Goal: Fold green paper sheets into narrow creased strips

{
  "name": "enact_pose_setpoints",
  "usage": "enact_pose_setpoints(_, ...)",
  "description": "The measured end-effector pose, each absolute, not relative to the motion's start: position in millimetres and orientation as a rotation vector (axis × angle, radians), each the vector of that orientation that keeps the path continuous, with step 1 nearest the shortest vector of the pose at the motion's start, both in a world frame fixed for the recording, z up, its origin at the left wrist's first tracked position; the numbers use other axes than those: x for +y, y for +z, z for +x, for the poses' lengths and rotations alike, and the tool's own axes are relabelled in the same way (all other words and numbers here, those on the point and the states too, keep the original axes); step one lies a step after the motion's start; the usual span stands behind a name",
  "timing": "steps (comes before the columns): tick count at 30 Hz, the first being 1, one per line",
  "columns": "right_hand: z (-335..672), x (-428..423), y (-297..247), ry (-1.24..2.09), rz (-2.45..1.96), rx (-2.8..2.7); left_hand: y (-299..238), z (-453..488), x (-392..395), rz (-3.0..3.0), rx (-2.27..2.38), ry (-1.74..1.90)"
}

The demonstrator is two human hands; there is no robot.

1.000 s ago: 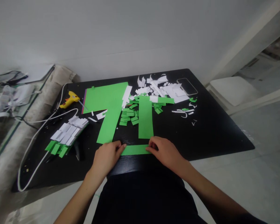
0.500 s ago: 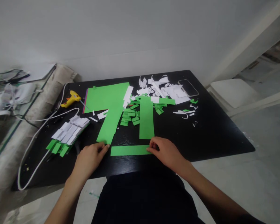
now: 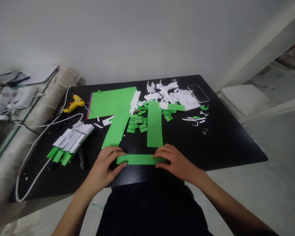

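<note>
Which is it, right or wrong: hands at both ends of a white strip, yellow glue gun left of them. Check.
The colour is wrong: the head view shows left hand and right hand at both ends of a green strip, with the yellow glue gun left of them.

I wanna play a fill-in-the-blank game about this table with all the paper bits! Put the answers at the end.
1. The left hand and right hand are at opposite ends of a paper strip coloured ____.
2. The glue gun is mostly ____ in colour.
3. The tabletop under the white scraps is coloured ____.
4. Of the two hands, the glue gun lies nearer the ____ one.

Missing words: green; yellow; black; left.
</note>
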State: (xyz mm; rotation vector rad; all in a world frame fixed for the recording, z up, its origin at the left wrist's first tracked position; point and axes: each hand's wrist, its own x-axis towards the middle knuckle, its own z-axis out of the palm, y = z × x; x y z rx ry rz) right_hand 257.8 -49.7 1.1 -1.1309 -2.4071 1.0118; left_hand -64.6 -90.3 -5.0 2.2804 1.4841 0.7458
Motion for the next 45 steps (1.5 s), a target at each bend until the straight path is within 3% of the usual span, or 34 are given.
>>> enact_pose_setpoints(25,258.2,-48.0,-12.3,1.055,-0.907,-1.909,5.7,-46.2,-73.9,2.166,1.210,0.554)
enact_pose_setpoints(36,248.3,30.4,33.1,0.887,-0.946,-1.971,50.0,-39.3,-4.2,2.116,1.380,0.694)
enact_pose_setpoints(45,246.4,60.0,14.8,1.001,-1.016,-1.947,24.2,-28.7,16.8,1.939,1.336,0.776)
